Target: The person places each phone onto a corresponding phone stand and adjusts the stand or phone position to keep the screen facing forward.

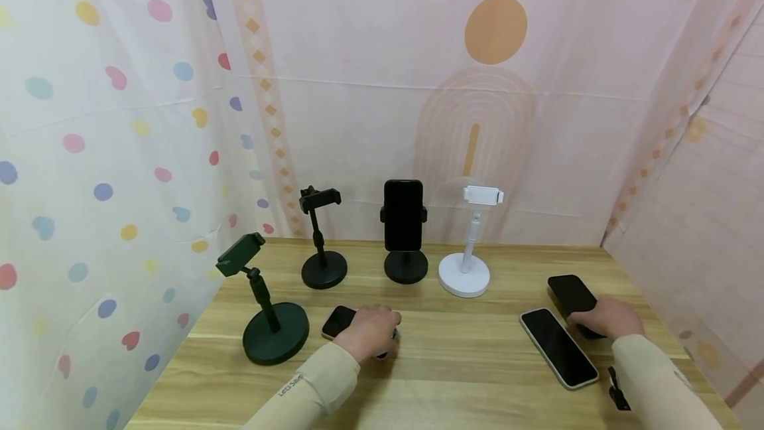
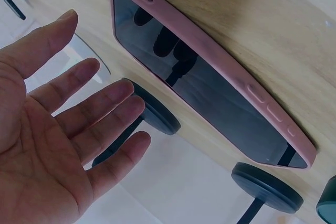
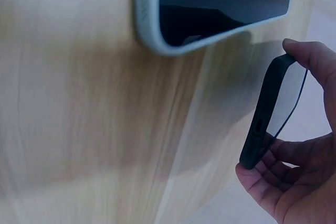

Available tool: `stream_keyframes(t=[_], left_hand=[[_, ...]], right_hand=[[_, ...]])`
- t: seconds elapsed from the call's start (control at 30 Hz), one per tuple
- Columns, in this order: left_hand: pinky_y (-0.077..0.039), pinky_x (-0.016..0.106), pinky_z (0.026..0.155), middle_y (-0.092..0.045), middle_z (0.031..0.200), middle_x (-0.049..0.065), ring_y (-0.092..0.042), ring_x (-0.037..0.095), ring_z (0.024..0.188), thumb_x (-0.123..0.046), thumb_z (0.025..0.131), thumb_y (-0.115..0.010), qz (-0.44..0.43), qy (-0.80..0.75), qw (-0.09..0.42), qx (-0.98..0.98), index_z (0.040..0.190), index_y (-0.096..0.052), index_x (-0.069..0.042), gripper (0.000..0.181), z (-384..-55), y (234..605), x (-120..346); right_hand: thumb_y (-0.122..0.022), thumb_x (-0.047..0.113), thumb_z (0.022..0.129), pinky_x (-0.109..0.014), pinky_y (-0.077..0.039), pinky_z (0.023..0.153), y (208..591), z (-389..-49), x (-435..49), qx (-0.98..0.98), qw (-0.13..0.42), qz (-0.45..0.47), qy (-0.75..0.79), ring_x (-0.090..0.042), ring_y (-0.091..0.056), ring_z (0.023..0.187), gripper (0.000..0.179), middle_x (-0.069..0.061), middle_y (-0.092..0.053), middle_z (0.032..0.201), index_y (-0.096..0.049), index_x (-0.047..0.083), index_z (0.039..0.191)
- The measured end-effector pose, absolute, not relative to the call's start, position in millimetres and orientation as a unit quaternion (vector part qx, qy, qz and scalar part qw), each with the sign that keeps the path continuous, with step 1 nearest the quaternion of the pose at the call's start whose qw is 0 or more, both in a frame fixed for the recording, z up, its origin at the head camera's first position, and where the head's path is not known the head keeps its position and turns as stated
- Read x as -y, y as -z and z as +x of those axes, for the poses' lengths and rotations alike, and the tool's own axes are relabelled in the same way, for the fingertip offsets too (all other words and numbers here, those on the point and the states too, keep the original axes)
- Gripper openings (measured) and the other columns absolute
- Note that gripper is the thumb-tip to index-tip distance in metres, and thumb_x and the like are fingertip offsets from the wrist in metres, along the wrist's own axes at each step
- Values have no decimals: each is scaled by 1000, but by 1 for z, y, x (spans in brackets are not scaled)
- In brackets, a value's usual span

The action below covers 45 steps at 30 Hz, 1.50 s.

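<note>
My left hand (image 1: pixel 370 332) is over a pink-cased phone (image 2: pixel 215 90) that lies screen up on the table, covering part of it in the head view. In the left wrist view the fingers of this hand (image 2: pixel 79 129) are spread and relaxed, apart from the phone. On the right, my right hand (image 1: pixel 613 319) grips a black-cased phone (image 1: pixel 570 292) by its two long edges, thumb on one side and fingers on the other. The right wrist view shows that phone (image 3: pixel 266 106) lifted at a tilt. Beside it lies a white-cased phone (image 1: pixel 558 348), screen up.
A dark green phone stand (image 1: pixel 276 334) is at the left, with an unloaded black stand (image 1: pixel 324 271) behind it. A second black stand (image 1: pixel 406 268) holds an upright phone (image 1: pixel 403 214). Next to it is a white stand (image 1: pixel 464 275). A small black object (image 1: pixel 618 390) lies near my right sleeve.
</note>
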<state>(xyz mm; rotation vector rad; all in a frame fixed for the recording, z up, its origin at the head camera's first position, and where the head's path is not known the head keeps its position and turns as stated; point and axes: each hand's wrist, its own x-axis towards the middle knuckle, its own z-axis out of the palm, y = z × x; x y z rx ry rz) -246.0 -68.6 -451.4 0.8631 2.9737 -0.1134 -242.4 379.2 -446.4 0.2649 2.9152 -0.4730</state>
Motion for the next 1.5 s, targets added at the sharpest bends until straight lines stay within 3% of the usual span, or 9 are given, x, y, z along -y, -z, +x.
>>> stream_keyframes(t=[0.13, 0.27, 0.53, 0.9, 1.03, 1.27, 1.5], left_hand=[[-53, 42, 75, -65, 86, 3, -63, 23, 83, -22, 88, -76, 281, 29, 17, -959, 96, -71, -15, 12, -246, 451, 68], [-53, 42, 77, -65, 90, 3, -64, 23, 85, -26, 86, -79, 276, 33, 26, -960, 101, -71, -15, 21, -247, 451, 67], [-53, 39, 79, -67, 95, 3, -64, 22, 91, -28, 86, -79, 272, 45, 33, -961, 107, -72, -16, 25, -249, 450, 64], [-52, 41, 84, -69, 104, 5, -65, 24, 97, -24, 91, -74, 282, 25, 20, -959, 112, -71, -14, 24, -252, 447, 61], [-53, 40, 84, -70, 104, 4, -65, 23, 97, -27, 90, -74, 286, 23, 9, -958, 112, -71, -13, 26, -256, 446, 59], [-54, 38, 77, -69, 101, 4, -66, 23, 93, -31, 89, -76, 280, 9, 9, -960, 112, -71, -13, 30, -261, 442, 54], [-54, 35, 75, -70, 100, 4, -66, 21, 91, -29, 90, -75, 292, -4, 0, -956, 111, -72, -11, 28, -266, 439, 50]], right_hand=[[-71, 49, 80, -44, -50, 60, 444, -244, -367, -979, 50, 83, 178, -28, -57, 67, 55, -19, -63, 78, -62, -6, 80], [-71, 47, 81, -40, -46, 54, 442, -244, -356, -978, 20, 81, 193, -26, -55, 62, 48, -13, -60, 69, -59, 2, 68], [-72, 47, 81, -44, -47, 56, 444, -247, -339, -975, -28, 80, 204, -32, -59, 66, 52, -21, -62, 73, -63, -4, 70], [-75, 46, 81, -40, -43, 51, 453, -244, -319, -967, -91, 77, 223, -28, -54, 57, 52, -13, -57, 62, -55, 3, 57], [-76, 47, 81, -39, -42, 51, 454, -243, -309, -962, -104, 88, 237, -30, -54, 61, 54, -16, -58, 65, -57, 1, 60], [-77, 50, 80, -47, -48, 57, 455, -243, -286, -945, -139, 121, 271, -40, -58, 73, 66, -31, -59, 83, -62, -14, 83], [-79, 49, 78, -42, -45, 54, 455, -244, -265, -924, -187, 138, 305, -37, -58, 74, 64, -28, -60, 84, -62, -12, 86]])
